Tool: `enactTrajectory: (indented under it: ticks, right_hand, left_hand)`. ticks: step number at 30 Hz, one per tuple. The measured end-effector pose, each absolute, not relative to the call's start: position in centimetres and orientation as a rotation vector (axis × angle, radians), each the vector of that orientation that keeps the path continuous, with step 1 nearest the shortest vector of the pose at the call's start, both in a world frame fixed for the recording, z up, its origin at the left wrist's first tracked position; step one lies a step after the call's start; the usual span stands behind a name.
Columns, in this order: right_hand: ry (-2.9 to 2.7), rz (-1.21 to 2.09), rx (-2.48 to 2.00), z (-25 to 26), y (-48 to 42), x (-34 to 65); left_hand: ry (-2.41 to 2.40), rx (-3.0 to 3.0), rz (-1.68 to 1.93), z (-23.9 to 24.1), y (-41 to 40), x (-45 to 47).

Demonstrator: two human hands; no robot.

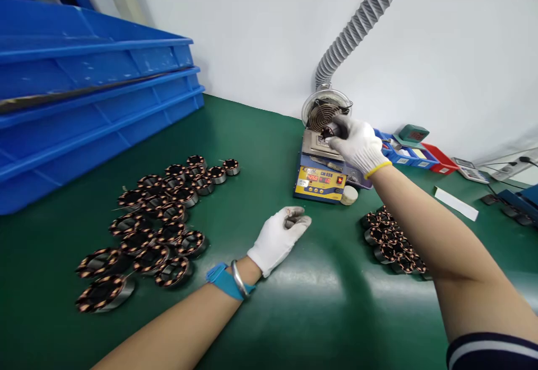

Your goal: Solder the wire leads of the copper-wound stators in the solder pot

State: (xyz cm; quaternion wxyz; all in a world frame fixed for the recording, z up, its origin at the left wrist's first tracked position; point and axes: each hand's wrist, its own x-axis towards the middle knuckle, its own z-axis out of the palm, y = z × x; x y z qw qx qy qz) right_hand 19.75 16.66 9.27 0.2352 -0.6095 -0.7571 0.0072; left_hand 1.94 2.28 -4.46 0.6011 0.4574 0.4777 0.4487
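My right hand [355, 143], in a white glove with grey fingertips, grips a motor stator [330, 130] by its side. It holds the stator above the top plate of a blue and yellow solder pot [320, 176] with a red lit display. Whether the stator touches the plate I cannot tell. My left hand [281, 238], also gloved, rests over the green table in front of the pot. Its fingers are loosely curled with a gap to the thumb, and nothing shows in it. Left of it stand several stators [172, 213] with copper windings.
A packed group of stators [390, 241] sits under my right forearm. Stacked blue crates [96, 101] line the left side. Behind the pot, a grey exhaust hose [365, 17] rises from a round fan hood [325, 109]. Small blue bins [406, 157] and a red bin [439, 160] stand rightward.
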Motion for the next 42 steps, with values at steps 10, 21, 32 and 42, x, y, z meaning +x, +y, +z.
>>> enactTrajectory:
  ticks: [10, 21, 32, 42]
  right_hand:
    - [-1.987, 0.653, -1.477, 3.6, 7.9, 16.4]
    - [-1.844, 0.838, -1.419, 3.9, 7.8, 16.7]
    - [-1.828, 1.009, -1.334, 0.7, 3.1, 14.4]
    - [-1.446, 1.667, -1.462, 2.0, 5.6, 17.0]
  left_hand:
    - [0.931, 0.859, 1.407, -2.8, 2.6, 0.1]
    - [0.99, 0.915, 1.397, -3.0, 2.2, -0.2]
    - [1.182, 1.132, 1.301, -4.5, 0.9, 1.9]
    - [1.207, 1.502, 1.19, -4.2, 1.1, 1.5]
